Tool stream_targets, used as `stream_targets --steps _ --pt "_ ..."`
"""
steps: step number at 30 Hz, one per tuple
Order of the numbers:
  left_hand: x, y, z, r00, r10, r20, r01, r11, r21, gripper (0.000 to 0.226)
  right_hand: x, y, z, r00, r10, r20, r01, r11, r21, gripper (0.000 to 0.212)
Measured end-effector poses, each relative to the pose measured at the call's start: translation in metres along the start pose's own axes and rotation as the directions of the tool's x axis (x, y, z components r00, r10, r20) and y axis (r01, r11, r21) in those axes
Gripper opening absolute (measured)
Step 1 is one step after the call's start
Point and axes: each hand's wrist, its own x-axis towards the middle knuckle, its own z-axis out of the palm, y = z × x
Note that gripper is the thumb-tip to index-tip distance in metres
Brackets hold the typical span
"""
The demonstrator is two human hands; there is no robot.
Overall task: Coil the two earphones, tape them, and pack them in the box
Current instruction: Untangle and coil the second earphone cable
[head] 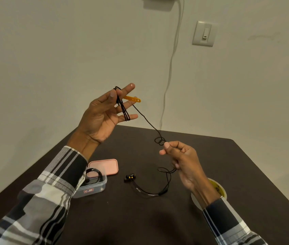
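My left hand (104,114) is raised above the table, fingers spread, with a black earphone cable (146,121) wound in a few loops around them and the thumb pressing the loops; an orange strap (133,99) sticks out from the loops. The cable runs down to my right hand (180,160), which pinches it where it kinks into small loops. Below, the cable hangs to the table, ending at black-and-yellow earbuds (129,178). A clear plastic box (94,184) near my left sleeve holds a second coiled black earphone (94,175). A tape roll (216,190) lies under my right wrist.
The box's pink lid (104,166) lies flat just behind the box. The dark table (140,218) meets a pale wall with a white cord (171,64) hanging down and a light switch (204,33).
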Motion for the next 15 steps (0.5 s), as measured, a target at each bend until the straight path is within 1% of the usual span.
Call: stream_targets --steps 7,9,10,12,13,15 --pt "-0.003 -0.003 -0.011 0.998 -0.007 -0.067 0.007 1.000 0.012 0.031 0.003 0.007 -0.008 1.000 0.023 -0.011 -0.021 0.990 0.140 0.020" --pt "-0.003 -0.003 -0.013 0.997 -0.009 -0.076 0.009 1.000 0.008 0.031 0.003 0.008 -0.009 0.999 0.024 -0.039 -0.019 0.992 0.122 0.015" --pt "-0.003 -0.004 -0.014 0.997 -0.009 -0.078 0.009 1.000 0.007 0.031 0.002 0.008 -0.008 0.998 0.021 -0.055 -0.017 0.997 0.072 0.015" --pt "-0.003 -0.004 -0.014 0.997 -0.005 -0.079 0.005 1.000 0.006 0.029 0.001 0.009 -0.007 0.997 -0.002 -0.083 -0.006 0.996 -0.094 0.015" --pt "-0.003 -0.004 -0.014 0.997 -0.003 -0.081 0.003 1.000 0.002 0.029 0.001 0.011 -0.005 0.995 -0.031 -0.091 0.012 0.980 -0.199 0.016" --pt "-0.002 -0.005 -0.012 0.997 -0.001 -0.081 0.001 1.000 -0.005 0.028 0.005 0.017 -0.003 0.990 -0.110 -0.090 0.062 0.905 -0.421 0.018"
